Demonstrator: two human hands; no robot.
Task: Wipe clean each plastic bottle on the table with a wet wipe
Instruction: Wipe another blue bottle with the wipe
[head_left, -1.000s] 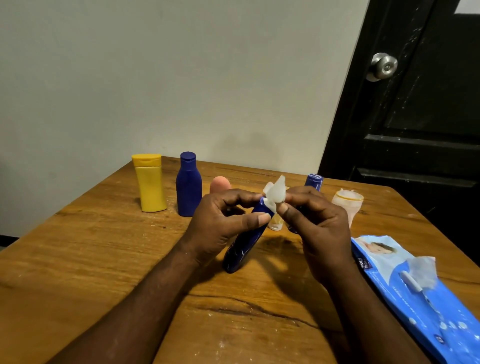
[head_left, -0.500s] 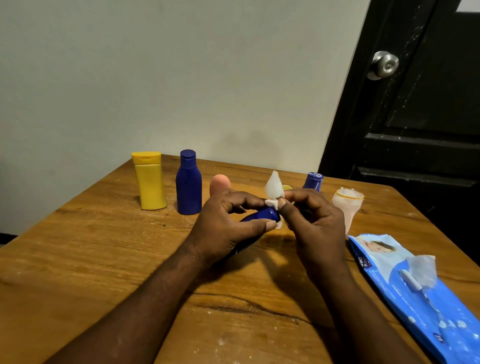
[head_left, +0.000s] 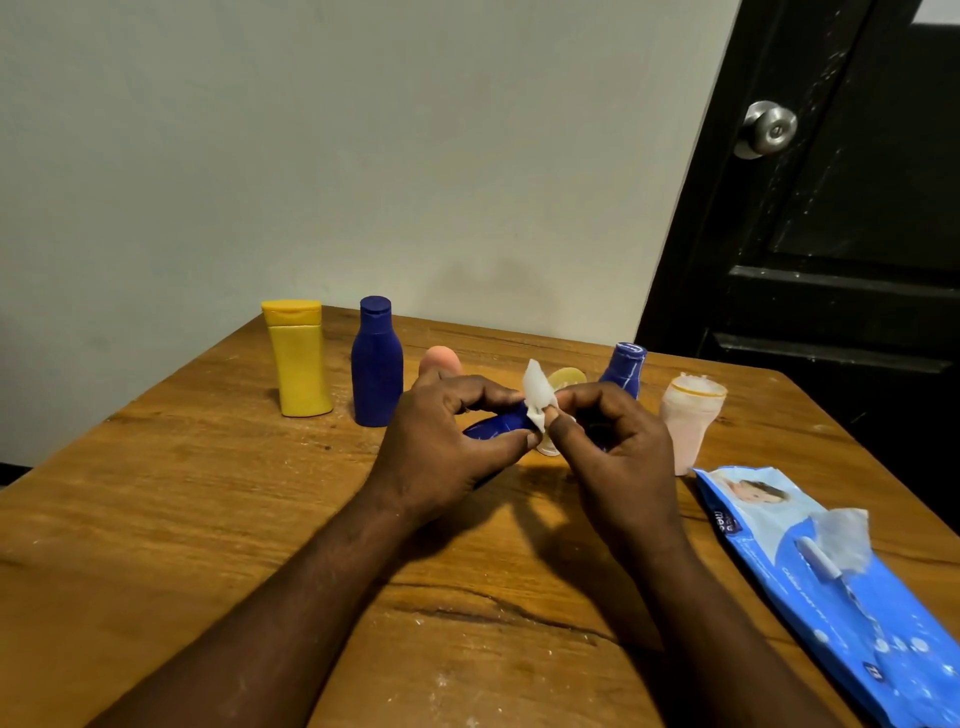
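We are wiping the blue bottle (head_left: 496, 427), held low over the middle of the tabletop (head_left: 208, 519). Our left grip (head_left: 441, 441) is clasping its body and our right grip (head_left: 618, 457) is pinching the wet wipe (head_left: 537, 395) against its right end. Next, we judge, it is needing a turn.

2 bare forearms (head_left: 311, 597), flecked with pale dust, lead to left hand (head_left: 441, 447) and right hand (head_left: 621, 457).

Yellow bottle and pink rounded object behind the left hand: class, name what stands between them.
In the head view, an upright dark blue bottle stands between the yellow bottle and the pink rounded object, touching neither.
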